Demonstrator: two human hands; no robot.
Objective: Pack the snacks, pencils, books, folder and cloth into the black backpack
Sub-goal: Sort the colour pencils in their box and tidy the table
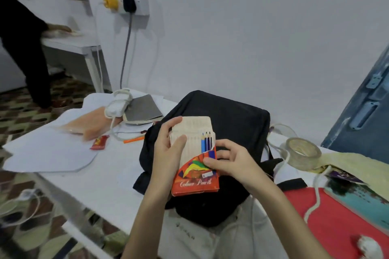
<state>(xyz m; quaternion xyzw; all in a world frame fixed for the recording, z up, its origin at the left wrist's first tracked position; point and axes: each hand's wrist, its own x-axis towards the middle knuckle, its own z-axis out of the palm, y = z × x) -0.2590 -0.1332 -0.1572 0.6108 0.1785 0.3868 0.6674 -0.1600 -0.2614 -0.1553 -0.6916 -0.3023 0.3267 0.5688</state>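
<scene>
we're on the pencils step. both hands hold the colour pencils box (194, 176) up over the black backpack (212, 124), which sits in the middle of the bench (101, 183) against its near edge. the left hand (166, 153) wraps its grip round the pale inner tray (190, 132), thumb across the front, fingers behind. the right hand (233, 164) has its grip clamped on the orange sleeve, thumb pressing the printed front and fingers curled at the right side. the tray stands well out of the sleeve's top, and three blue pencils (206, 142) show in it.

so the box is not closed yet, and nothing of it is inside the bag. the next move, as i read it, calls for sliding the tray down into the sleeve, squarely so the pencil tips don't catch the torn front edge, then finding the backpack's opening, which i can't make out from here.

plenty left to pack. toward the far left corner lie an orange folder (88, 125), a grey book (143, 110) and a red snack wrapper (99, 143), with an orange pen (133, 139) just beside the bag. on the right side a yellow cloth (353, 164) lies next to a roll of tape (303, 152), and a red book (328, 216) sits at the near right corner.
</scene>
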